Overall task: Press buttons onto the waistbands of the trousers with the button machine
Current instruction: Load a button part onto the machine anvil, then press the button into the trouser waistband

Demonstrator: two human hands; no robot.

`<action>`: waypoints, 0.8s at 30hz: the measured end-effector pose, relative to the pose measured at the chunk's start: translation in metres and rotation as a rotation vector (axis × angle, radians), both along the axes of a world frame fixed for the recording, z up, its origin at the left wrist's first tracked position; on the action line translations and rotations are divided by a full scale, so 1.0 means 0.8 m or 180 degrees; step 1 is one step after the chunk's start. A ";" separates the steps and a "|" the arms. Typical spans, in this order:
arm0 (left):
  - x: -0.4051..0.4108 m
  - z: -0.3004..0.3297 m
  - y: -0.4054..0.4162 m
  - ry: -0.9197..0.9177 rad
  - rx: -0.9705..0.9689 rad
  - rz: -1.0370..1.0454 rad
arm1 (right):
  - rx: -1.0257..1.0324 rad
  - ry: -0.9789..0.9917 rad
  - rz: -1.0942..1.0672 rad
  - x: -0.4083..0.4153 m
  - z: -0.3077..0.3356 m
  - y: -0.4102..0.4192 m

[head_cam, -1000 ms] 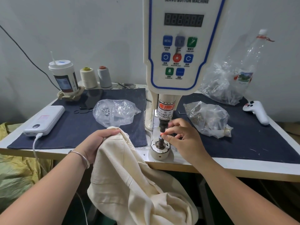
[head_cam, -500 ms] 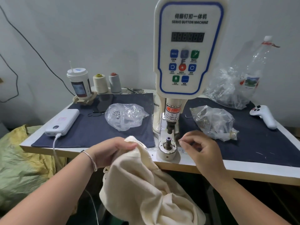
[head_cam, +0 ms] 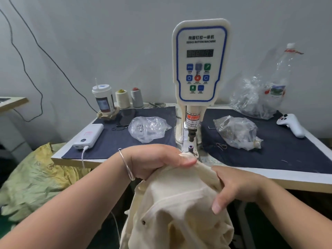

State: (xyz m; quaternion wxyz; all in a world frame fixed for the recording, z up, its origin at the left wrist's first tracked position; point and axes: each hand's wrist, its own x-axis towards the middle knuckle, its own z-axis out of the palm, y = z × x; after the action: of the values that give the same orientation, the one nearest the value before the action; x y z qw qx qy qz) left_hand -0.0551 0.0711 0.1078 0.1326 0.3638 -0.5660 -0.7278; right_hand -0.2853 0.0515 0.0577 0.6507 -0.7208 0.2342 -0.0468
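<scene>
Cream cotton trousers [head_cam: 172, 209] are being gripped by both hands at the near edge of the table [head_cam: 269, 177]. The left hand [head_cam: 154, 160] is curling its fingers round a bunched fold of the cloth, thumb pressing along the top, just in front of the button machine [head_cam: 200, 69]. The right hand [head_cam: 235, 187] is lying on the right side of the bundle, its fingers bending down round the fabric and holding it. Most of the garment is hanging below the table edge, and a small dark button [head_cam: 143, 222] is showing on its near face. Beyond the left thumb, the machine's lower die [head_cam: 190, 147] is standing uncovered under the punch. On the dark cloth mat [head_cam: 111, 141], a clear bag [head_cam: 148, 128] is sitting left of the machine and another bag [head_cam: 237, 132] right of it. Farther left, a white power bank [head_cam: 89, 136] is lying with its cable plugged in, and a lidded cup [head_cam: 104, 100] and two thread cones [head_cam: 129, 98] are standing at the far edge. A white controller [head_cam: 292, 124] is resting at the far right.
</scene>
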 end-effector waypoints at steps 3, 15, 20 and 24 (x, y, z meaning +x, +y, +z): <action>0.003 -0.001 0.009 0.0191 -0.0105 -0.0261 | 0.0225 0.0068 -0.0021 -0.023 0.003 -0.002; 0.024 -0.081 -0.012 0.0658 -0.0031 0.0358 | 0.1320 -0.0867 -0.1803 -0.036 -0.030 -0.005; -0.004 -0.116 -0.033 0.1040 0.0413 0.1770 | 0.1212 -0.0175 -0.2965 0.001 -0.025 -0.052; -0.013 -0.123 -0.056 0.0437 0.0459 0.2670 | 0.1031 0.0188 -0.3221 0.022 -0.024 -0.084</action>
State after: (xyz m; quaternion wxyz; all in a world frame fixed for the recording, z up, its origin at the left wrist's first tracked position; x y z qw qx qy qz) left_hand -0.0653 0.0260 0.0094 0.4287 0.5215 -0.3067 -0.6710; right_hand -0.2675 -0.0157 0.0382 0.6429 -0.4090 0.5751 -0.2977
